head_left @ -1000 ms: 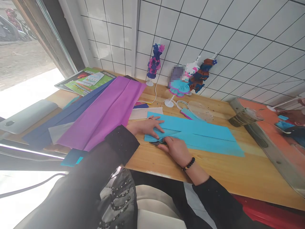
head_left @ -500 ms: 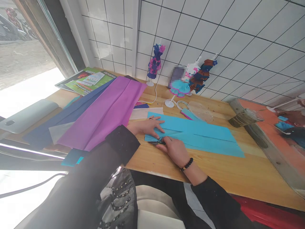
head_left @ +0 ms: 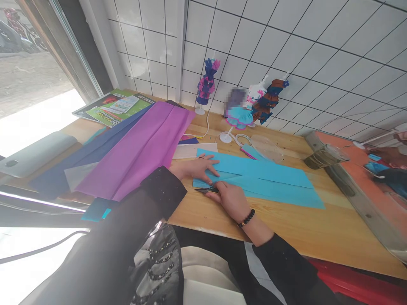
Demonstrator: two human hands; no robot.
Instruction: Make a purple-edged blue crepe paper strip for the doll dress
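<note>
A long folded sheet of blue crepe paper or thin fabric lies across the wooden table. My left hand rests on its left end, fingers spread and pressing it flat. Beside that end, my right hand grips a small pair of dark scissors. The blades point left, along the sheet's near edge by my left thumb. The scissor handles are mostly hidden in my fingers. A dark beaded bracelet circles my right wrist.
Purple and dark blue sheets lie to the left, near a pale oblong case and booklets. Behind stand small dressed mannequins and a tape roll. A lidded cup stands right.
The scissors and my right hand have shifted slightly left, and more of the blades shows past the sheet's edge. My left hand stays in place.
</note>
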